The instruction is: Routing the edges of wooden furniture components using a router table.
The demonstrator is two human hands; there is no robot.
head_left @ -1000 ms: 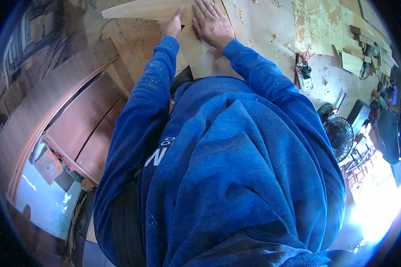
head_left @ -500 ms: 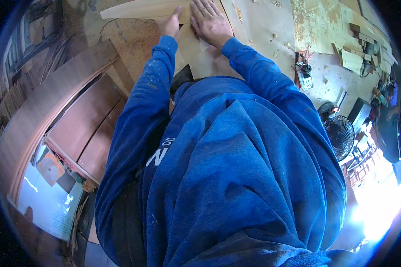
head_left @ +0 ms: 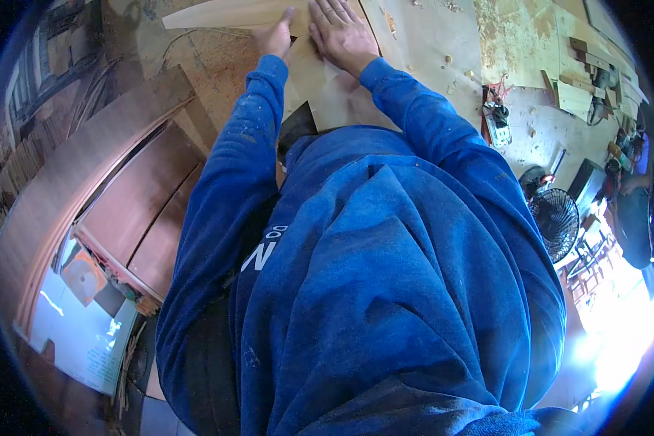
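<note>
At the top of the head view lies a pale, thin wooden board [head_left: 221, 14] with a tapering end that points left. My left hand [head_left: 275, 38] grips its near edge, the thumb on top and the other fingers mostly hidden. Beside it, my right hand [head_left: 341, 35] rests flat on the pale wood, its fingers stretched forward and close together. A dark flat corner piece [head_left: 296, 123] shows between my left forearm and my body. The top edge of the picture cuts off the far part of the board.
Sawdust [head_left: 232, 80] covers the surface left of my hands. On the right part of the worktop are a power strip [head_left: 497, 120], wood offcuts [head_left: 574, 94] and scattered chips. A black fan [head_left: 555, 224] stands at the right. Left of me is a wooden cabinet [head_left: 142, 196].
Both hands have shifted very slightly away from me, keeping the same hold and rest on the wood. Nothing was let go.
</note>
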